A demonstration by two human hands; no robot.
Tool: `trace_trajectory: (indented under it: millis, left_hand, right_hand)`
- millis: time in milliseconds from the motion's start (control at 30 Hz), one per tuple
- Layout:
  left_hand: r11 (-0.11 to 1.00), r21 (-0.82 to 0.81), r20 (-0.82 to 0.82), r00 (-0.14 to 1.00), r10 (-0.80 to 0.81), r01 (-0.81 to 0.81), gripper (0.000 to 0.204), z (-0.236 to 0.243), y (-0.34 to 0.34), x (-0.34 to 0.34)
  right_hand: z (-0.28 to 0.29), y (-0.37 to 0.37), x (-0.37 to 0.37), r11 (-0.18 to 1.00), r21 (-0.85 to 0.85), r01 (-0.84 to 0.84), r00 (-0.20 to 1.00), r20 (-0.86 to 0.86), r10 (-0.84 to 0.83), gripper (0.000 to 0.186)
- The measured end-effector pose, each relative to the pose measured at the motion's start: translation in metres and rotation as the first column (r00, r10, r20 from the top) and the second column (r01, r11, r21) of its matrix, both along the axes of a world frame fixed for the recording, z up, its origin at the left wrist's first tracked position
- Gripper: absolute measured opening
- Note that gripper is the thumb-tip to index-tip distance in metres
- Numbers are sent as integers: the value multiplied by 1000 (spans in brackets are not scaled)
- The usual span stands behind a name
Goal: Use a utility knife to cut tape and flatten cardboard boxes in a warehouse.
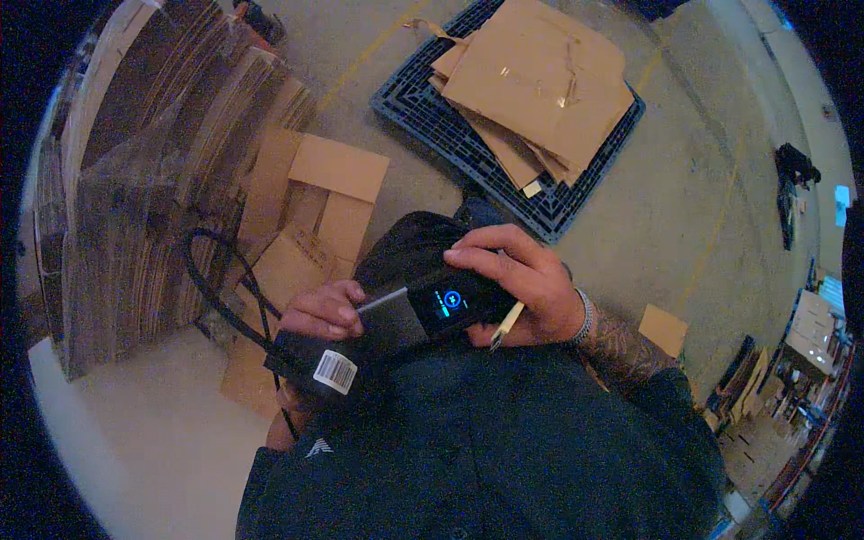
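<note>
I hold a black handheld device (387, 326) against my front, with a small lit screen (450, 301), a grey strip along it and a white barcode label on its left end. My left hand (319, 310) is closed round its left side. My right hand (531, 283) grips the right side, fingers curled over the top, and also holds a slim yellow tool (508, 319), apparently a box cutter, pointing down. A black cable (202, 265) loops out from the device's left.
A blue plastic pallet (405, 112) bearing loose cardboard sheets (531, 76) lies ahead. A tall stack of flattened cardboard (135, 234) stands at left, with folded cardboard (333, 171) beside it. A cardboard piece (661, 328) lies at right, near more stacked goods (810, 333) and dark equipment (792, 180).
</note>
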State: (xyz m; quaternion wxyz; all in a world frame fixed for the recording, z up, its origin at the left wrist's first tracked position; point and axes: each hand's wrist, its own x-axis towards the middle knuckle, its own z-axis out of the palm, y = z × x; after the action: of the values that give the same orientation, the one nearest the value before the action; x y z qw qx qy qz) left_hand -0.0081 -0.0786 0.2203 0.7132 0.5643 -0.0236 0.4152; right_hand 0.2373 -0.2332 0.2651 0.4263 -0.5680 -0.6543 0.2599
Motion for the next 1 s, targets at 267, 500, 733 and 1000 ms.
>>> trace_trajectory:
  millis: [267, 500, 733, 1000]
  left_hand:
    - [998, -26, 36, 998, -52, 53, 22, -1, 3, 3]
    - [997, -81, -31, 1000, -2, -1, 23, 16, -3, 5]
    - [993, -119, -46, 999, -15, 9, 14, 22, 0, 7]
    - [993, -110, -54, 998, 36, -42, 17, 12, -21, -6]
  right_hand:
    - [-2, 4, 2, 1000, -11, -7, 1000, 4, 7, 74]
    - [5, 7, 5, 999, -25, -20, 1000, 11, 20, 74]
    - [12, 7, 4, 999, -53, -1, 1000, -20, 0, 71]
    - [3, -11, -8, 998, -54, -10, 999, -42, 8, 72]
